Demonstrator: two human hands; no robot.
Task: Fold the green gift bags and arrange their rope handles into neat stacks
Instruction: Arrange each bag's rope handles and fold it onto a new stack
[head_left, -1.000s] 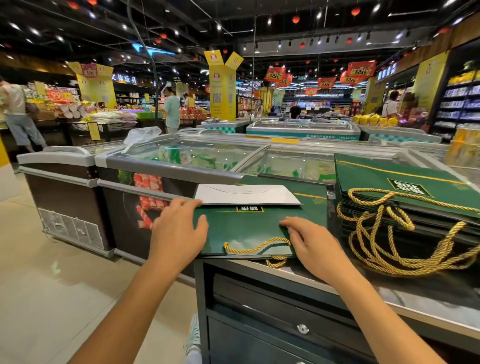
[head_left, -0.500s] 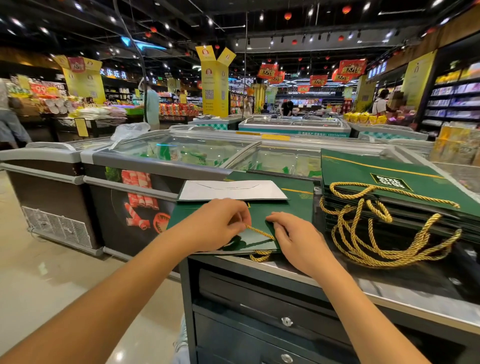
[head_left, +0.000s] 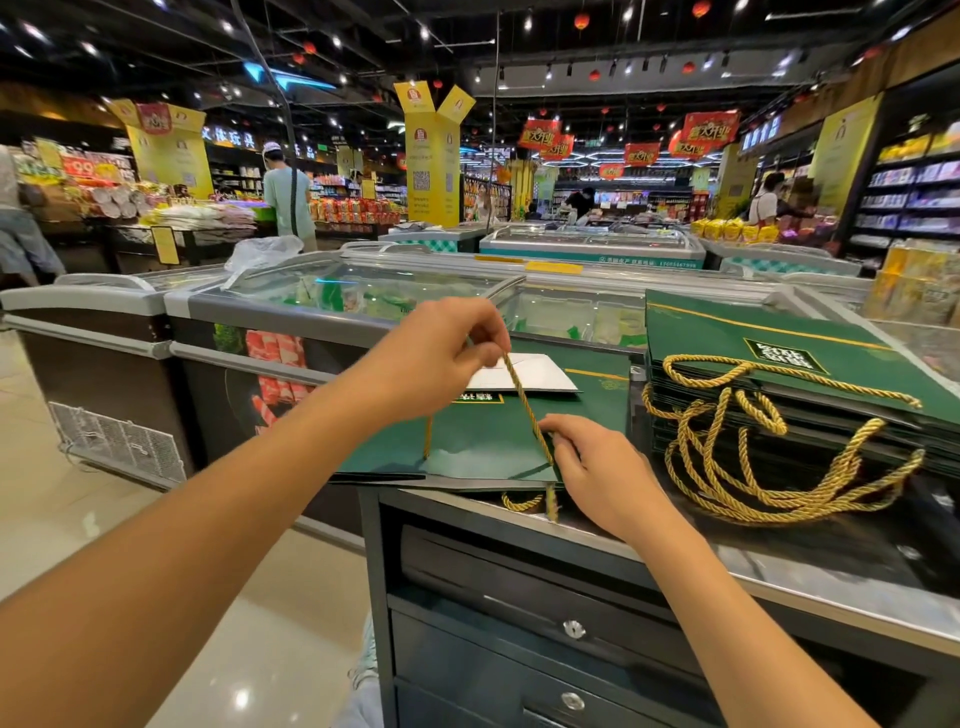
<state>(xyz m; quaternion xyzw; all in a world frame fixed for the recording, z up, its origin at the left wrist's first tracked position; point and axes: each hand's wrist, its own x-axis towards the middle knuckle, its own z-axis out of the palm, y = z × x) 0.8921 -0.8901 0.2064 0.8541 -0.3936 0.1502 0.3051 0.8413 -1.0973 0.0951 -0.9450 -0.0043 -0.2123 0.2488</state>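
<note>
On the steel tabletop (head_left: 810, 577) a tall stack of folded green bags (head_left: 737, 338) sits at the right, its gold handles (head_left: 769, 467) spilling loose over the near side. Just left of it, one green gift bag (head_left: 478, 441) lies flat with a white card (head_left: 540, 374) on its far end. The left hand (head_left: 436, 353) is up above that bag, pinching its gold rope handle (head_left: 524, 405) taut, while the right hand (head_left: 597, 467) pinches the same rope low down by the bag's near edge.

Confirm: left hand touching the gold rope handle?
Touching. Head view: the left hand pinches the rope handle at its raised top, above the flat bag.
</note>
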